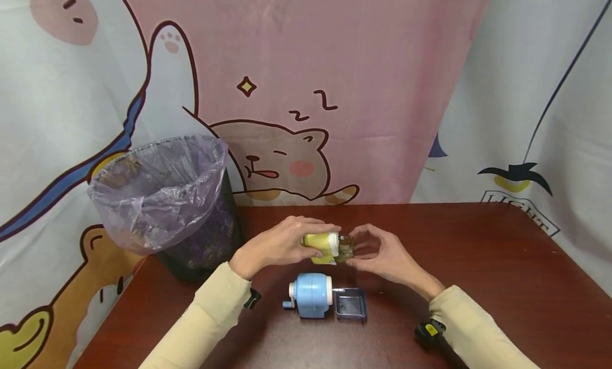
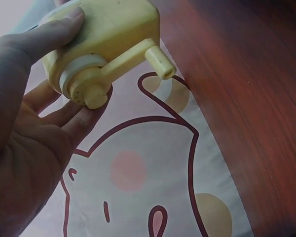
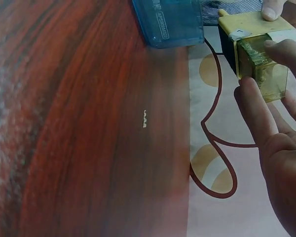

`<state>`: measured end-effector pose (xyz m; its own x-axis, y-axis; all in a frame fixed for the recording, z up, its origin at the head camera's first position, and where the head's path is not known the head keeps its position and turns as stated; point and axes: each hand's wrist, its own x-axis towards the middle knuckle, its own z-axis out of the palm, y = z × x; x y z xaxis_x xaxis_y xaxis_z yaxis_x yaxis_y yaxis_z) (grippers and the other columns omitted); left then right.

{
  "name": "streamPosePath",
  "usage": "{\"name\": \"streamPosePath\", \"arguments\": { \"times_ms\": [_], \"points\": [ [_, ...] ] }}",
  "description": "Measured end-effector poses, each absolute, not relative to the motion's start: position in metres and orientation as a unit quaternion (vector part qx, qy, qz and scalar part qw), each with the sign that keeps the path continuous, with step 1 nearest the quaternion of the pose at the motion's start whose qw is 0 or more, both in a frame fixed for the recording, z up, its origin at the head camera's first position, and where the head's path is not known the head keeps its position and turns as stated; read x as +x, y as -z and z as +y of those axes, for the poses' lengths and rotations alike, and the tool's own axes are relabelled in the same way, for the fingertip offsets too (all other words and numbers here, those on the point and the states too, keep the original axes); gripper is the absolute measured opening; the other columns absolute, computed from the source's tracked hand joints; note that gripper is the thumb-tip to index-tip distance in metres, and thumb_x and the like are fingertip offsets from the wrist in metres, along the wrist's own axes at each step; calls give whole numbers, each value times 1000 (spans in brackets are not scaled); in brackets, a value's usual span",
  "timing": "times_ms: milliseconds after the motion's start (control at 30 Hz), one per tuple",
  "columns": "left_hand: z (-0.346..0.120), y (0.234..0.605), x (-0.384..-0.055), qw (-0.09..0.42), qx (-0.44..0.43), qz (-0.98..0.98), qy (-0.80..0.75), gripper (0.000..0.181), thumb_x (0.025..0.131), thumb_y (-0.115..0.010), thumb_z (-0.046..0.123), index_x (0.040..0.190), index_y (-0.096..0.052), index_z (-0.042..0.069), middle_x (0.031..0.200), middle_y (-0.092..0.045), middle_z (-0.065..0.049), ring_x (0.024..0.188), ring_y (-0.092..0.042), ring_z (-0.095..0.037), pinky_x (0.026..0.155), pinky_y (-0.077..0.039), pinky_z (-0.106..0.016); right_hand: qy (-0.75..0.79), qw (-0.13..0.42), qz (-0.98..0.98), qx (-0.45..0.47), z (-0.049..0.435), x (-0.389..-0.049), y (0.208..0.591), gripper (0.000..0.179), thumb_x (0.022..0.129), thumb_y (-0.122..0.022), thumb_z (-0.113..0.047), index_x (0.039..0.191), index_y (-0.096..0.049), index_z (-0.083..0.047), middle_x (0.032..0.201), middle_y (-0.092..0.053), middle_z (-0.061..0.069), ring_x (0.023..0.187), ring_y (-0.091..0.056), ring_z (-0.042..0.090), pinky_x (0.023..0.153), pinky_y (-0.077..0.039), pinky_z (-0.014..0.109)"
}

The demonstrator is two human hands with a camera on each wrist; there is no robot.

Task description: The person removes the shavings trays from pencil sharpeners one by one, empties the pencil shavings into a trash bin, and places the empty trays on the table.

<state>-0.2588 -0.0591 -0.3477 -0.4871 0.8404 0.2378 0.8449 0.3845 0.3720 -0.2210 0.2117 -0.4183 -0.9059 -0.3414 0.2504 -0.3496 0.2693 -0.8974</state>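
Head view: the 2 hands are above the surface (image 1: 502, 284). The left hand (image 1: 283, 244) is curled round a yellow sharpener (image 1: 317, 242); the right hand (image 1: 388, 256), partly closed, pinches its clear drawer (image 1: 346, 250). A blue sharpener (image 1: 312, 295) stands nearer the wearer.

Left wrist view: thumb and fingers grip the body, crank (image 2: 126, 61) showing.

Right wrist view: fingertips touch the drawer; 1 shaving (image 3: 144, 119) lies on the surface.

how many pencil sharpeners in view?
2. Yellow sharpener in the left hand, right hand at its clear drawer; blue sharpener on the table. No others visible.
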Motion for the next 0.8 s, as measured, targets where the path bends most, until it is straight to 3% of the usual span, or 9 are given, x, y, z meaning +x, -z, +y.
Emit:
{"name": "streamPosePath", "arguments": {
  "times_ms": [400,633,800],
  "points": [
    [-61,347,-258,9,-506,-835,214,58,88,-81,19,143,-61,16,137,-68,-5,115,-68,-15,95,-56,-32,-566,6,-797,211,212,-220,420,54,78,-88,-9,124,-60,-8,120,-67,17,103,-73,25,80,-62,31],
    [-63,347,-258,5,-503,-837,216,59,88,-81,18,144,-61,17,138,-68,-4,113,-68,-15,94,-57,-32,-568,13,-795,214,216,-218,423,54,78,-88,-8,124,-59,-3,122,-64,29,103,-73,28,80,-62,31],
    [-63,346,-256,-1,-498,-839,219,60,88,-82,17,144,-61,17,137,-68,-4,111,-68,-15,94,-56,-33,-564,19,-798,211,219,-215,422,53,78,-87,-7,123,-59,-4,121,-65,27,101,-73,23,80,-62,31]
  ]
}}
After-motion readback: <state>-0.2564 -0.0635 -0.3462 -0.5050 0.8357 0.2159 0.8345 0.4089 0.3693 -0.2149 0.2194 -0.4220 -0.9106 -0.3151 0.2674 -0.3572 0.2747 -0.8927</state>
